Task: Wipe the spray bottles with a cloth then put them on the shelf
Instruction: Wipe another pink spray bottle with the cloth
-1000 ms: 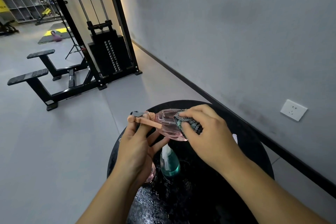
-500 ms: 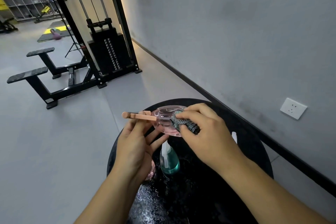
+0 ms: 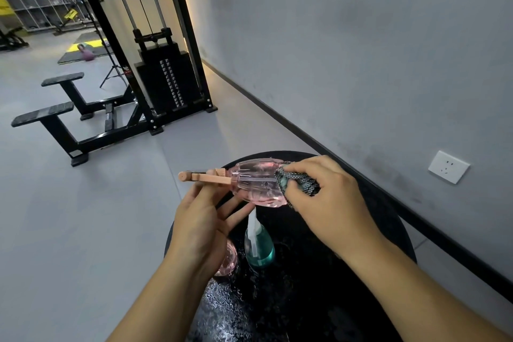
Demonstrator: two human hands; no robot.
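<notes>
My left hand (image 3: 202, 219) pinches the pink spray bottle (image 3: 255, 182) by its nozzle, holding it sideways so its body is exposed. My right hand (image 3: 327, 197) presses the cloth (image 3: 298, 182) onto its base. Below my hands, 2 more bottles wait on the worktop (image 3: 374, 230).

Pink translucent spray bottle (image 3: 256, 183), ribbed body, peach trigger head, held sideways above the desk (image 3: 388, 230) with nozzle pointing left. Dark speckled cloth (image 3: 301, 184) with a teal edge, bunched and pressed against the bottle's base end. Teal spray bottle (image 3: 259, 246) with white head, upright on the desk. Second pink bottle (image 3: 229, 259) just left of it, mostly hidden.
</notes>
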